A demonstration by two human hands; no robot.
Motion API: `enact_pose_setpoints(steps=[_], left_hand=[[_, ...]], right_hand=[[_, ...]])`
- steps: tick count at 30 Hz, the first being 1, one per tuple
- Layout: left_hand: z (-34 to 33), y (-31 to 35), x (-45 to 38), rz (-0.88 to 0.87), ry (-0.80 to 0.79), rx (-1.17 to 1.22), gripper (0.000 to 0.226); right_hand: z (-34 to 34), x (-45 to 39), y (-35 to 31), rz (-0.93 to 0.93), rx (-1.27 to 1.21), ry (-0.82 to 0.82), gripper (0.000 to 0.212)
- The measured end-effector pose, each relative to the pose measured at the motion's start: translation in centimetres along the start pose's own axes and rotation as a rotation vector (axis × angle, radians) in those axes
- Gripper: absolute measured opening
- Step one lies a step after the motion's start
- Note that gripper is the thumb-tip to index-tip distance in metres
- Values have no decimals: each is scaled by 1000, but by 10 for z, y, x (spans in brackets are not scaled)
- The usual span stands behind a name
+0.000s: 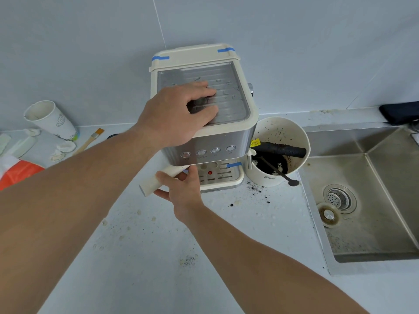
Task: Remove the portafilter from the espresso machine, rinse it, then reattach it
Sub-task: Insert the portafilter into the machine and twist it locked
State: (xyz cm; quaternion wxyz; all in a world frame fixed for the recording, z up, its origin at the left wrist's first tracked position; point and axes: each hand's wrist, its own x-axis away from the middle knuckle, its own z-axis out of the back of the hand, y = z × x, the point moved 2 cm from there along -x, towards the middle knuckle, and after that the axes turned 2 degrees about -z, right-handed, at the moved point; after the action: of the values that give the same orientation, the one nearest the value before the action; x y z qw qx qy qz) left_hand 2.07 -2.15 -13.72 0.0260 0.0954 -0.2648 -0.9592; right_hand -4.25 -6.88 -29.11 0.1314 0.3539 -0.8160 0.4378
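Note:
A cream and steel espresso machine (226, 137) stands against the wall on the white counter. My left hand (181, 112) lies flat on its ribbed metal top, fingers spread. The portafilter's cream handle (156, 181) sticks out to the left from under the machine's front. My right hand (181, 189) is wrapped around that handle from below and the right. The portafilter's basket end is hidden under the machine. A steel sink (367, 200) with a round drain lies to the right.
A white knock box (272, 177) with coffee grounds and a black bar stands between machine and sink, a spoon leaning out of it. Grounds are scattered on the counter (158, 257). At the left are a paper cup (51, 120), a brush (90, 141) and an orange packet (20, 173).

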Motion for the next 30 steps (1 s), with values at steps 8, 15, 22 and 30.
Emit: enact_pose_setpoints(steps=[8, 15, 22, 30], left_hand=[[-2, -4, -3, -13, 12, -1, 44], [-3, -4, -2, -19, 19, -2, 46], [-1, -1, 2, -53, -17, -33, 46], [0, 0, 3, -152, -43, -106, 49]], right_hand=[[-16, -1, -1, 40, -47, 22, 51], [14, 18, -2, 0, -6, -76, 44], [46, 36, -17, -126, 33, -100, 51], [56, 33, -39, -98, 565, -27, 49]])
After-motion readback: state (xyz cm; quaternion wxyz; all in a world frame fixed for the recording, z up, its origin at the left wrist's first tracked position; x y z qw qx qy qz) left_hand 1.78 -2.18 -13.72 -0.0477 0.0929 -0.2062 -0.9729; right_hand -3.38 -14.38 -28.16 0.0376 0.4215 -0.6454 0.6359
